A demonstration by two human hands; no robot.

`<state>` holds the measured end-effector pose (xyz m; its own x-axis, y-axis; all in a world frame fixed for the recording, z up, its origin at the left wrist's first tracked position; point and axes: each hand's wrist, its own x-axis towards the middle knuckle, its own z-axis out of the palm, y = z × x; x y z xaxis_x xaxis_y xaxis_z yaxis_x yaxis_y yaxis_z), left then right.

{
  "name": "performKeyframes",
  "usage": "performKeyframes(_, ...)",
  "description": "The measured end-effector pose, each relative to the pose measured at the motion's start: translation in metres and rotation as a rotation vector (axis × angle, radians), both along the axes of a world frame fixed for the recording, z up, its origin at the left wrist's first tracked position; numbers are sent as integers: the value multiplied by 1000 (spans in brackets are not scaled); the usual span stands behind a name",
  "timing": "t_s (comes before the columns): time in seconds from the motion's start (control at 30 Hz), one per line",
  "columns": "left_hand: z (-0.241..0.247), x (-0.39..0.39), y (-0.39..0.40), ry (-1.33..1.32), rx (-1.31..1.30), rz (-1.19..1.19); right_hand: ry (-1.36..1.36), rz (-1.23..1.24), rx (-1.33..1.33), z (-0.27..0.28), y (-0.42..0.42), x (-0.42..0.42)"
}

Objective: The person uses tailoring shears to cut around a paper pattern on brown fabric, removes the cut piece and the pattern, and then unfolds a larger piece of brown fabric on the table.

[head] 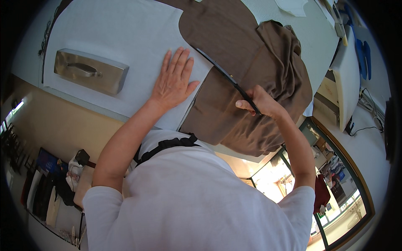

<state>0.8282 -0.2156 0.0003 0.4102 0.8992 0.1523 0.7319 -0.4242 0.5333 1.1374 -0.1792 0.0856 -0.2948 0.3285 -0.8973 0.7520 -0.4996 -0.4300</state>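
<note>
Brown fabric [226, 40] lies over the table, smooth near the middle and bunched into folds on the right. On top of it rests a white paper pattern piece [132, 28] with a curved edge. My left hand [174, 77] presses flat on the paper, fingers spread, near its right edge. In my right hand [262, 100] is a pair of fabric shears [220, 69], the handle gripped and the blades pointing up and left. Their tips meet the pattern's curved edge just beyond my left fingertips. A metal weight with a handle [91, 71] sits on the paper at the left.
The pale tabletop [317, 56] shows at the right, with white paper pieces [292, 7] at its far side. Fabric hangs over the near table edge. Beyond the right side are a blue tool [363, 59] on the wall, cables [373, 109] and a window [342, 188].
</note>
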Motion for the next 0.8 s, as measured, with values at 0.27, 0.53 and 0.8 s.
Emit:
performKeyframes(0.27,-4,-11,4,-173,-31,23,-35,-24,0,-4,0,-18)
performKeyframes(0.53,16,-27,28,3,-138,122,23,-115,14,-7,-12,-22)
performKeyframes(0.8,23,-42,51,314,-120,101,-11,-181,4,-3,-15,-44)
